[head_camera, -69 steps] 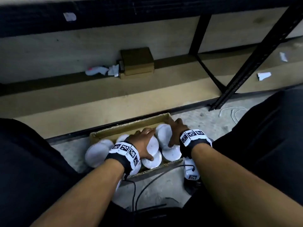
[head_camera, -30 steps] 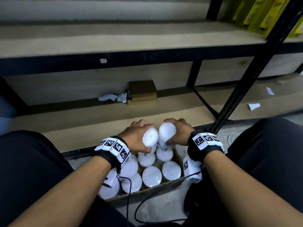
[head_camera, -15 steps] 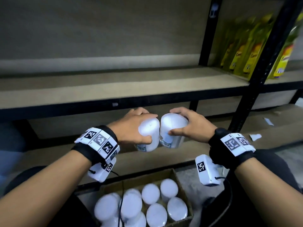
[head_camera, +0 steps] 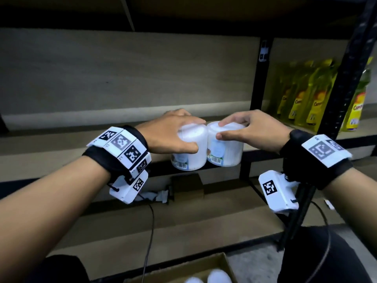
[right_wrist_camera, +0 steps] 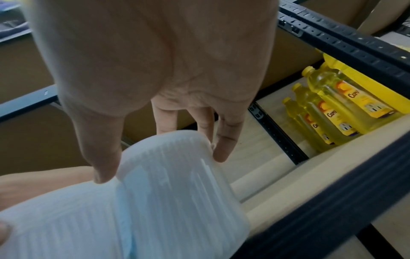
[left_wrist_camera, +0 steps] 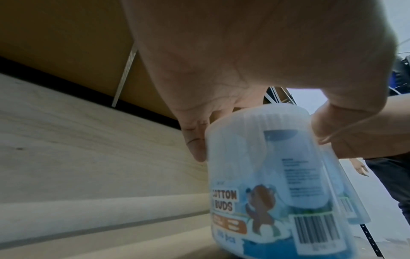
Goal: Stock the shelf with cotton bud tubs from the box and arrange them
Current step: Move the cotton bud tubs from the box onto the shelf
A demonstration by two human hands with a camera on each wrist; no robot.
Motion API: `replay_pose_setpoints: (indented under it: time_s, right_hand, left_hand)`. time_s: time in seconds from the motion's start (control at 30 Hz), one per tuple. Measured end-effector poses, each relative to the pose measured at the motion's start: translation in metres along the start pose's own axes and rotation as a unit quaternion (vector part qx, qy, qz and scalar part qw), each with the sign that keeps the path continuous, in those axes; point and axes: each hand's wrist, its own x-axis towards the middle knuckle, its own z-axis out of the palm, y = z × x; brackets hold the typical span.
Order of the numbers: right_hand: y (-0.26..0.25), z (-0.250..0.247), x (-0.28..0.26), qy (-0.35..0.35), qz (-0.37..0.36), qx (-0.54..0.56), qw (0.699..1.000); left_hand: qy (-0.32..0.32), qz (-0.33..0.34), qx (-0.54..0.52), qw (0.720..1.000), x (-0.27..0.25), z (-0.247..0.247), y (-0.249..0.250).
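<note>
Shelf [head_camera: 142,127]: pale wooden boards in a black metal frame, filling the head view from 9 to 3 o'clock. Middle board bare on the near side.

Yellow bottles [head_camera: 318,94]: a row standing upright in the next bay at 2 o'clock, beyond the black upright.

Box [head_camera: 206,268]: open cardboard on the floor at 6 o'clock, white tub lids showing inside.

Small brown carton [head_camera: 187,186]: on the lower board, crumpled paper just beside it.

Left hand [head_camera: 171,135]: clamps over the top of the left tub [head_camera: 190,148], fingers behind, thumb in front. Tub is upright, held in the air at the shelf's front edge; "COTTON BUDS" label and barcode visible on the left wrist view.

Right hand [head_camera: 253,131]: grips the right tub [head_camera: 224,144] the same way, from above. The two tubs touch side by side, dead centre.
</note>
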Motion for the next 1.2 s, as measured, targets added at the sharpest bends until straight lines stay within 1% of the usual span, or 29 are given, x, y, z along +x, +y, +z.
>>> replay_pose_setpoints:
  time_s: [0.2,0.37,0.63,0.87,0.97,1.07,1.2]
  right_hand:
    - [0.011,-0.007,0.033,0.003,0.017,-0.011,1.000]
    - [0.029,0.002,0.053,0.003,0.036,-0.016,0.999]
    - [0.049,0.011,0.069,0.006,0.046,-0.029,0.998]
    - [0.057,0.014,0.075,0.009,0.054,-0.026,0.998]
    - [0.057,0.014,0.075,0.010,0.046,-0.053,0.997]
    - [0.052,0.012,0.071,0.008,0.033,-0.110,0.993]
    - [0.039,0.007,0.064,0.010,0.023,-0.160,0.987]
  left_hand:
    - [-0.009,-0.012,0.000,1.000,0.034,-0.002,-0.009]
    - [-0.020,-0.028,-0.001,0.999,0.057,0.009,-0.020]
    - [-0.028,-0.022,-0.009,0.999,0.081,0.026,-0.030]
    - [-0.025,-0.009,-0.026,0.999,0.089,0.035,-0.036]
    - [-0.027,-0.006,-0.031,0.999,0.088,0.034,-0.037]
    - [-0.022,0.001,-0.036,0.999,0.085,0.033,-0.037]
    - [-0.006,0.005,-0.010,1.000,0.080,0.032,-0.035]
